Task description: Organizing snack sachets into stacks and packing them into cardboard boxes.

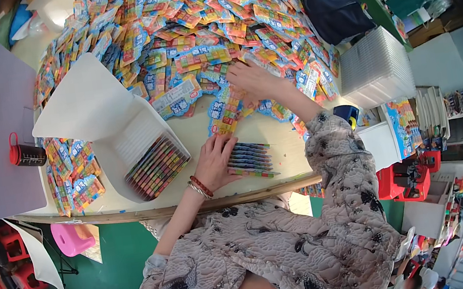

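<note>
My left hand [215,163], with a red-brown bracelet and a pale bangle at its wrist, is closed against the left end of a neat stack of flat colourful packets [252,159] near the table's front edge. My right hand [258,79] is at the near edge of a big loose heap of the same packets [198,26]. Its fingers are curled at a blue-headed packet [226,110]; their tips are partly hidden. Left of my left hand stands a white lidded box [107,155], its lid thrown back, with rows of packets [158,166] standing inside.
More packets [74,171] lie left of the box, beside a dark red-capped bottle [28,153]. On the right are a dark bag [336,5], a stack of clear plastic trays [376,67] and a dark blue roll [347,114]. The table's wooden edge [238,197] runs before me.
</note>
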Motion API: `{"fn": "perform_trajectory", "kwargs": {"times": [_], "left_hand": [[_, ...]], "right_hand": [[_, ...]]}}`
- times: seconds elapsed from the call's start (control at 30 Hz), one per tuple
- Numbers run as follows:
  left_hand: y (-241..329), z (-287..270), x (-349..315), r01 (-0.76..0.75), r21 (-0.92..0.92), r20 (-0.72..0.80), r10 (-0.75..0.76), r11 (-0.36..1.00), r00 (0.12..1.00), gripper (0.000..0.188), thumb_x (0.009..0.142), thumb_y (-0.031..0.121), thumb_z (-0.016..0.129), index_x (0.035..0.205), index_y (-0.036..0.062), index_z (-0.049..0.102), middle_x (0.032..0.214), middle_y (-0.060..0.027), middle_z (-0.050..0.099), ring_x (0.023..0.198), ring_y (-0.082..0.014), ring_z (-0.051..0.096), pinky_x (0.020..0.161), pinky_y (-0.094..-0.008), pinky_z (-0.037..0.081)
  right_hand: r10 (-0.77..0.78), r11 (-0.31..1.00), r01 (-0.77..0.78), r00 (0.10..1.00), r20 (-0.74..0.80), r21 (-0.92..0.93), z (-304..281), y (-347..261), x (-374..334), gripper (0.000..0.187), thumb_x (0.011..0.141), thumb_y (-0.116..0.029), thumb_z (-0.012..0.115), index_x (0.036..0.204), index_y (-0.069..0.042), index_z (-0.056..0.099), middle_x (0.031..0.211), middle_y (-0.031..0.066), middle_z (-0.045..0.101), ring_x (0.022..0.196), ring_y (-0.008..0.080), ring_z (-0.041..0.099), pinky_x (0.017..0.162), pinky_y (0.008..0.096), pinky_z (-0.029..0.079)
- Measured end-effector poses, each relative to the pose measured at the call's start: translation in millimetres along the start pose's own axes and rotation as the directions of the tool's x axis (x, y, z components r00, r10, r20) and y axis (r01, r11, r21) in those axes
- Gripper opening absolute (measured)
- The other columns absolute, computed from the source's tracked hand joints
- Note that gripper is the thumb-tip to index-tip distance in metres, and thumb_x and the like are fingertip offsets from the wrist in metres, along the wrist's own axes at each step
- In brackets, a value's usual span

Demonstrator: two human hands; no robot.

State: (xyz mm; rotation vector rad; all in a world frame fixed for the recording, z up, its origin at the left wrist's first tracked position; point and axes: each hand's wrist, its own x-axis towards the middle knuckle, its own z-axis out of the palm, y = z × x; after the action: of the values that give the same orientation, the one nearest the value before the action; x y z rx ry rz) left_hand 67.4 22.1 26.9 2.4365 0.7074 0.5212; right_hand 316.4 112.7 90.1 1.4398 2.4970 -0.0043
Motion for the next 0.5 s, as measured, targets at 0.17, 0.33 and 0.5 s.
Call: {"fn": "perform_trajectory", "kwargs": {"times": [0.17, 0.33, 0.5], "left_hand": [[0.5, 1.9, -4.1, 0.025, 0.010, -0.016, -0.025, 1.000, 1.000, 0.092, 0.056, 0.041, 0.086, 0.130, 0.0066, 0.044, 0.127, -0.0160, 0.043, 0.117, -0.0371, 0.041, 0.099, -0.0470, 0.036], [2.2, 0.3, -0.4, 0.023, 0.019, -0.016, -0.023, 1.000, 1.000, 0.091, 0.055, 0.040, 0.087, 0.129, 0.0077, 0.045, 0.126, -0.0157, 0.043, 0.117, -0.0377, 0.041, 0.098, -0.0479, 0.037], [2.6, -0.7, 1.0, 0.020, 0.036, 0.026, -0.021, 0.999, 0.999, 0.087, 0.057, 0.039, 0.086, 0.127, 0.0082, 0.045, 0.128, -0.0154, 0.042, 0.117, -0.0362, 0.040, 0.096, -0.0476, 0.038]], "right_hand": [[0.098, 0.752, -0.209, 0.973, 0.208, 0.625, -7.0, -7.7, -35.8, 0.059, 0.076, -0.021, 0.075, 0.125, -0.005, 0.046, 0.124, 0.0144, 0.051, 0.113, 0.0371, 0.050, 0.099, 0.0420, 0.039], [0.152, 0.716, -0.045, 0.984, -0.093, 0.697, 2.7, -43.2, -89.7, 0.054, 0.081, -0.022, 0.071, 0.126, -0.003, 0.047, 0.127, 0.0137, 0.053, 0.121, 0.0345, 0.047, 0.098, 0.0417, 0.040], [0.248, 0.696, 0.057, 0.916, -0.314, 0.716, 34.5, -50.0, -103.0, 0.040, 0.082, -0.016, 0.070, 0.118, -0.004, 0.058, 0.136, 0.0119, 0.048, 0.126, 0.0309, 0.044, 0.099, 0.0390, 0.040]]}}
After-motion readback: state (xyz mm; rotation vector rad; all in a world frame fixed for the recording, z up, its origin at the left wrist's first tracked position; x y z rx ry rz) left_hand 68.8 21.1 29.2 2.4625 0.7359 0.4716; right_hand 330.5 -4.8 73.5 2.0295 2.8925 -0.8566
